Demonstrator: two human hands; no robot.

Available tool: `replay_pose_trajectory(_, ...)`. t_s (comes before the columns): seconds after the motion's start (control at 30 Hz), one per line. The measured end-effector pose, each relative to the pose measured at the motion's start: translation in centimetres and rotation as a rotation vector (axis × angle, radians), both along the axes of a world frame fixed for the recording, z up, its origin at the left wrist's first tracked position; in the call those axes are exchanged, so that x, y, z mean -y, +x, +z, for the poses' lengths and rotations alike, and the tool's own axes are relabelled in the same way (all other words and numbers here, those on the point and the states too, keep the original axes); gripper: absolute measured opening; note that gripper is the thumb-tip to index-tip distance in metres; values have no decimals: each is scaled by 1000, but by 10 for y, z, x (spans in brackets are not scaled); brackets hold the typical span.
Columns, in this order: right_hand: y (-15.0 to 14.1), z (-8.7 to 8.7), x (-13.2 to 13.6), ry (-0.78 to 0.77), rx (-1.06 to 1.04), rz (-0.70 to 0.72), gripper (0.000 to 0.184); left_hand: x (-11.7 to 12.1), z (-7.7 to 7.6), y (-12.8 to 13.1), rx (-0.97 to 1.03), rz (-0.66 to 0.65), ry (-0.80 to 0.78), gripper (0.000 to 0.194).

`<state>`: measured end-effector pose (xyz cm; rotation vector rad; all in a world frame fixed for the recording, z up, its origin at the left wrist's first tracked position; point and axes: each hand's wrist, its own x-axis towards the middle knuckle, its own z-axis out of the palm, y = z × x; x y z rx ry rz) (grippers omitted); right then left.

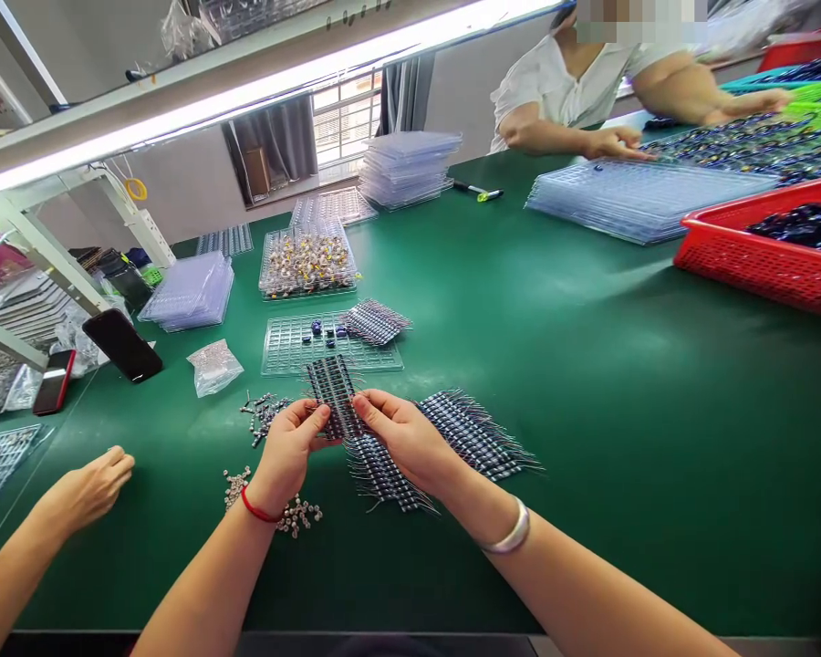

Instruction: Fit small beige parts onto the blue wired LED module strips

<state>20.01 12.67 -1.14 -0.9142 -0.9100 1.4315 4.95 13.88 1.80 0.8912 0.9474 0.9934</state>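
Note:
Between both hands I hold up a flat sheet of small dark parts with wire leads (329,388). My left hand (294,447), with a red cord at the wrist, pinches its left edge. My right hand (400,433), below which sits a silver bangle, grips the right edge, thumb on top. Directly beneath lies a similar wired sheet (387,470), partly hidden by my right hand. Another wired sheet (475,433) rests on the green table to the right. Loose dark parts (264,412) and small pale ring-like pieces (301,516) are scattered around my left hand.
Ahead is a clear grid tray (287,342) bearing a wired sheet (376,322); behind it, a tray of yellowish pieces (307,260). A co-worker's hand (99,488) is at left. Another person sits beyond stacked clear trays (629,201) and a red basket (759,265). A phone (121,344) leans at left.

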Motion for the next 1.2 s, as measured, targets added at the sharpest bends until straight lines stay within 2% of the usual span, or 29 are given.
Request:
replay_pose_trajectory(0.37,-10,-6,5,-18,-29,9,47,0,-12,2,33,29,-43,45)
replay_pose_trajectory(0.83,-15,-6,5,-44,-89,17,48,-1,-9,2,63,26,-73,46)
replay_pose_trajectory(1.07,-8,-9,-3,-15,-26,-74,47,-2,-5,2,38,-25,-71,38)
replay_pose_trajectory(1.2,-2,-6,-3,-5,-4,-69,46,-2,-8,-5,14,-33,-80,30)
